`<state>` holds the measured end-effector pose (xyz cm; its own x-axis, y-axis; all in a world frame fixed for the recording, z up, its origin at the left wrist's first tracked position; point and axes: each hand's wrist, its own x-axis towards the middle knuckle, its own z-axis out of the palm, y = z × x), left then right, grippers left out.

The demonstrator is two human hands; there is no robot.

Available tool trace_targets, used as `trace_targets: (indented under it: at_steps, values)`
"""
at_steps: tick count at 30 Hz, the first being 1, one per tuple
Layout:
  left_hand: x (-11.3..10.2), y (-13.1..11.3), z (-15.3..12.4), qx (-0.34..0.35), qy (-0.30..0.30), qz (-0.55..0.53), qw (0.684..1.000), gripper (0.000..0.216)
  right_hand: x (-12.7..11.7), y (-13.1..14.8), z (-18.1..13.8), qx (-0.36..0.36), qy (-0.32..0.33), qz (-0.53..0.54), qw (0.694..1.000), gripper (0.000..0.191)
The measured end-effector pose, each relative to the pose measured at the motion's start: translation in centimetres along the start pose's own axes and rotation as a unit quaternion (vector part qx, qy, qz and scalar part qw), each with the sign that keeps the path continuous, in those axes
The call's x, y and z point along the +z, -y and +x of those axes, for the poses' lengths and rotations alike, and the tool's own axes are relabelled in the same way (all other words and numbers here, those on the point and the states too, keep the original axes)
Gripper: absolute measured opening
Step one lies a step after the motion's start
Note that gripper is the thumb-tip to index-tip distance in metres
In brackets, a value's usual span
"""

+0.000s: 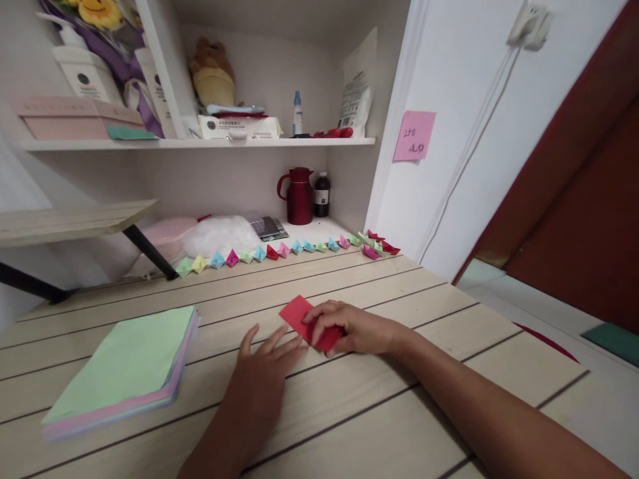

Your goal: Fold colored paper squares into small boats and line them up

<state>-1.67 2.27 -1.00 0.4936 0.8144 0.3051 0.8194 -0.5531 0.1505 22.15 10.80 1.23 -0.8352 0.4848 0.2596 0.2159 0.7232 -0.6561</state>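
Observation:
A folded piece of red paper (298, 311) lies at a slant near the middle of the striped wooden table (379, 412). My right hand (344, 327) is on its right part, fingers bent and closed over the paper's edge. Spread fingers of my left hand (269, 366) rest beside the lower left edge of the paper, the fingertips close to it or touching; nothing is held in them. To the left sits a thick stack of coloured paper (124, 359), pale green on top, with pink and bluish sheets beneath.
Small folded paper boats (272, 252) in several colours line the table's back edge, with a cluster (377, 245) at the right end. Behind stand a dark red jug (300, 196) and a dark bottle (322, 195). A small raised shelf (74, 223) stands at the left.

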Motion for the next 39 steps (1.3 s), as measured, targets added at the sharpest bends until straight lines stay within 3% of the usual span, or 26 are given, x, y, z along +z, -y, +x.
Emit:
trace_targets:
  at_steps: [3,7,11,13,15,18,20,25,29,39]
  values:
    - [0.2,-0.2,0.0,-0.003,0.008,-0.009,1.0,0.057,-0.4,-0.5,-0.3,0.023,-0.015,-0.03,0.999,0.025]
    - [-0.6,-0.4,-0.1,0.012,-0.069,0.008,0.998,0.041,-0.7,-0.6,-0.3,0.033,-0.037,-0.033,0.998,0.018]
    - [-1.5,-0.9,-0.1,0.02,-0.167,0.064,0.984,0.037,-0.6,0.4,0.0,-0.033,0.041,0.021,0.998,0.012]
    - [-1.5,-1.1,0.0,0.028,-0.141,0.084,0.986,0.042,-0.5,1.0,0.1,-0.063,0.072,0.037,0.995,0.012]
    - [-1.3,-1.2,0.1,0.034,-0.074,0.079,0.994,0.045,-0.4,1.2,0.0,-0.07,0.074,0.024,0.994,0.013]
    - [-1.1,-1.1,0.1,0.008,0.019,0.051,0.998,0.043,-0.3,0.8,-0.1,-0.055,0.039,-0.025,0.997,0.022]
    - [-1.1,-1.2,0.1,-0.023,0.049,0.043,0.998,0.042,-0.3,0.2,-0.2,-0.047,0.013,-0.041,0.998,0.033]
    - [-1.7,-1.9,0.1,-0.057,0.083,0.039,0.994,0.041,-0.4,-1.0,-0.4,-0.017,-0.035,-0.049,0.998,0.02]
    - [-2.2,-2.2,0.3,-0.064,0.109,0.023,0.992,0.043,-0.7,-1.2,-0.4,0.012,-0.034,-0.051,0.998,0.007]
    - [-2.3,-2.0,0.1,-0.055,0.067,-0.015,0.996,0.042,1.3,-1.4,0.8,0.104,-0.111,-0.099,0.983,0.017]
